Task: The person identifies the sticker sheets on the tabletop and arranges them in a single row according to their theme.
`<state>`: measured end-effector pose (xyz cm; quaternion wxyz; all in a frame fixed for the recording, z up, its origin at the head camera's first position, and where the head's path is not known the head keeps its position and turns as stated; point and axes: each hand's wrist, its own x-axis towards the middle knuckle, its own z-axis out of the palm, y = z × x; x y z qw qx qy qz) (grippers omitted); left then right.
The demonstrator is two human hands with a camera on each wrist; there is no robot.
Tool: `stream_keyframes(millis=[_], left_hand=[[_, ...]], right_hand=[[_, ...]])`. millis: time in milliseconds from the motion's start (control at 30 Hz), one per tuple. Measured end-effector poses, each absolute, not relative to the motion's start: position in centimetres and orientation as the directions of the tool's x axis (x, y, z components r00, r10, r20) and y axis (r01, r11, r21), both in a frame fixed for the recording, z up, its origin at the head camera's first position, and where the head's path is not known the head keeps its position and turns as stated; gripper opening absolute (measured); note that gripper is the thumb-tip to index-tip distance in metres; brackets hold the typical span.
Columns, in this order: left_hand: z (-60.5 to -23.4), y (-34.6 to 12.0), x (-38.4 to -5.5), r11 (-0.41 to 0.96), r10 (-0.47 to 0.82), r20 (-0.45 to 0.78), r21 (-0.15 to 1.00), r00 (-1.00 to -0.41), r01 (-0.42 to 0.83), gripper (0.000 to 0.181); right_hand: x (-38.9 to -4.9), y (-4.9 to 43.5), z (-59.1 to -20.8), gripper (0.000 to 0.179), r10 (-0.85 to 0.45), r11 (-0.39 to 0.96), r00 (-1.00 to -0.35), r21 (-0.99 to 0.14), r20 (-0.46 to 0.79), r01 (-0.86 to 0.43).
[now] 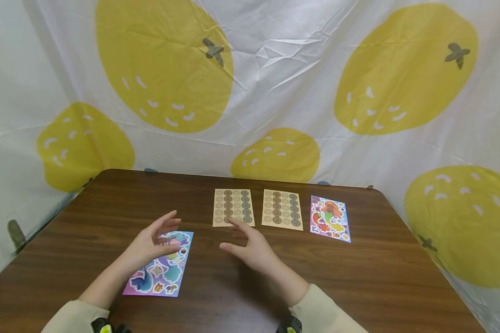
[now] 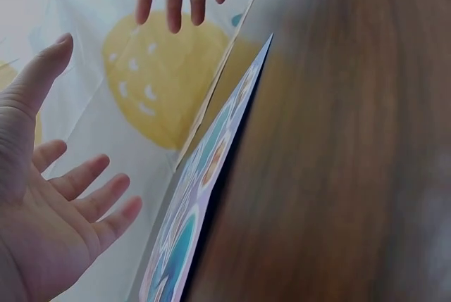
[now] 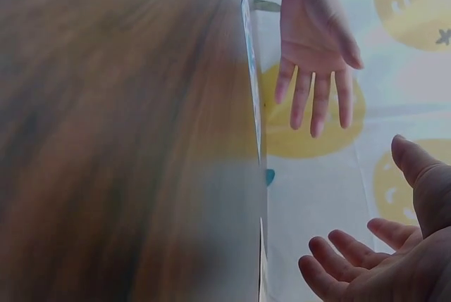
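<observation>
My left hand (image 1: 150,245) hovers over a blue-purple sticker sheet (image 1: 172,273) on the left part of the table, covering some of its upper half. In the left wrist view that hand (image 2: 49,210) has its fingers spread and holds nothing. To its right my right hand (image 1: 254,247) hangs above bare wood, just in front of a beige sheet of round stickers (image 1: 233,203). Thumb and fingers of the right hand (image 3: 380,260) stand apart with nothing between them in the right wrist view.
Another beige sheet of round stickers (image 1: 281,209) lies right of the first. Further right is a colourful sticker sheet (image 1: 330,218) with red, green and yellow shapes. Behind the dark wooden table (image 1: 379,277) hangs a white curtain (image 1: 283,92) with yellow fruit prints.
</observation>
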<state>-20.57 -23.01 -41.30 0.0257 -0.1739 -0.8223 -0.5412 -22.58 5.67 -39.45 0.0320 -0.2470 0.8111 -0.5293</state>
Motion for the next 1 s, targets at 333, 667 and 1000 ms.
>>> stream_keyframes(millis=[333,667,1000], left_hand=[[-41.3,-21.9,-21.1,0.258,0.3,0.248,0.909,-0.921,0.328,0.082],[-41.0,-20.8,-21.7,0.242,0.331,0.247,0.91,-0.911,0.335,0.08],[-40.5,-18.6,-22.7,0.226,0.348,0.225,0.922,-0.91,0.314,0.084]], right_hand=[[-22.8,7.3,-39.3,0.068,-0.392,0.33,-0.896,-0.877,0.208,-0.348],[-23.0,8.8,-39.0,0.064,-0.34,0.357,-0.917,-0.874,0.206,-0.329],[-23.2,10.2,-38.7,0.064,-0.274,0.348,-0.941,-0.891,0.199,-0.29]])
